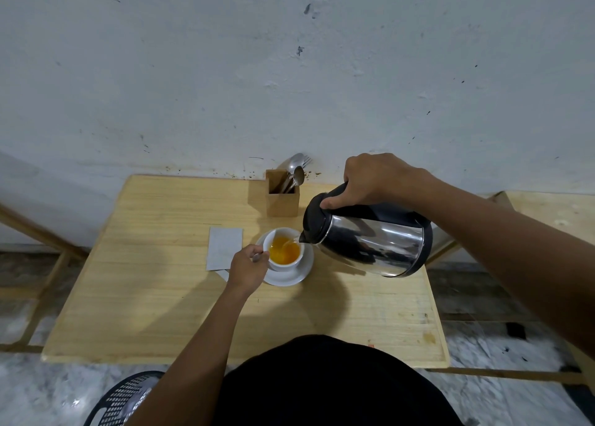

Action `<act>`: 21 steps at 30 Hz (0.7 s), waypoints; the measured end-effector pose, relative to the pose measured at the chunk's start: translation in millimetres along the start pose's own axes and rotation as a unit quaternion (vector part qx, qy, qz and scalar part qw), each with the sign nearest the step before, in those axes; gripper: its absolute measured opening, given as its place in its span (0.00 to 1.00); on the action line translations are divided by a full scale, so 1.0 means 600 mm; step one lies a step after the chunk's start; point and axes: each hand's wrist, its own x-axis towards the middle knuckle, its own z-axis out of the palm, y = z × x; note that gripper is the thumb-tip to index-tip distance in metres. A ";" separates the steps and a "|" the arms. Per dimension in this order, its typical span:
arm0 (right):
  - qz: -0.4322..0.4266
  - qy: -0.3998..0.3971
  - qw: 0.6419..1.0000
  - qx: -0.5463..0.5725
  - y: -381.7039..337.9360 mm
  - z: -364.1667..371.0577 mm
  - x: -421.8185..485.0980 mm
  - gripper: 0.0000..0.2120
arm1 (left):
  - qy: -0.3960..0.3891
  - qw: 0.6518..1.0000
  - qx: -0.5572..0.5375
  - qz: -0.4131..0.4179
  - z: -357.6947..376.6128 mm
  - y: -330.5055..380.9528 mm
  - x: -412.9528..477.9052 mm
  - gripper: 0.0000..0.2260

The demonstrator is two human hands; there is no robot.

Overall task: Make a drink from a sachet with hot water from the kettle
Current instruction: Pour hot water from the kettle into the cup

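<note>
A white cup [283,266] stands on a white saucer [302,272] in the middle of the wooden table [161,297]. Orange liquid fills part of the cup. My right hand [376,179] grips the black handle of a steel kettle [370,242], tilted left with its spout over the cup's right rim. A thin stream of water runs from the spout into the cup. My left hand [248,268] pinches the cup's handle on its left side. A grey sachet [223,247] lies flat just left of the saucer.
A wooden holder [282,197] with spoons and a fork stands at the table's back edge by the wall. A black perforated basket [122,400] sits on the floor at lower left. Another wooden surface [553,213] lies to the right.
</note>
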 end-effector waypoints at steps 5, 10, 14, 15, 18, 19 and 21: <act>0.000 -0.003 1.000 0.007 -0.001 0.001 0.001 0.33 | -0.001 1.000 -0.006 -0.002 -0.001 -0.001 0.001 0.08; 0.003 0.004 1.000 0.009 0.003 0.001 -0.001 0.33 | 0.004 1.000 -0.002 -0.001 0.000 0.000 0.002 0.08; 0.007 0.014 1.000 0.011 0.005 0.001 -0.005 0.33 | 0.006 1.000 -0.002 0.005 0.001 0.000 0.002 0.08; 0.008 0.016 1.000 0.012 0.006 0.001 -0.007 0.33 | 0.006 1.000 -0.002 0.004 0.001 0.000 0.002 0.07; 0.008 0.023 1.000 0.018 0.009 0.003 -0.010 0.33 | 0.006 1.000 -0.008 0.005 0.002 0.000 0.000 0.05; 0.011 0.025 0.999 0.022 0.011 0.005 -0.011 0.33 | 0.007 1.000 -0.009 0.005 0.002 0.001 0.000 0.05; 0.020 0.030 0.999 0.037 0.016 0.010 -0.013 0.33 | 0.005 1.000 -0.014 0.005 0.001 0.002 -0.002 0.06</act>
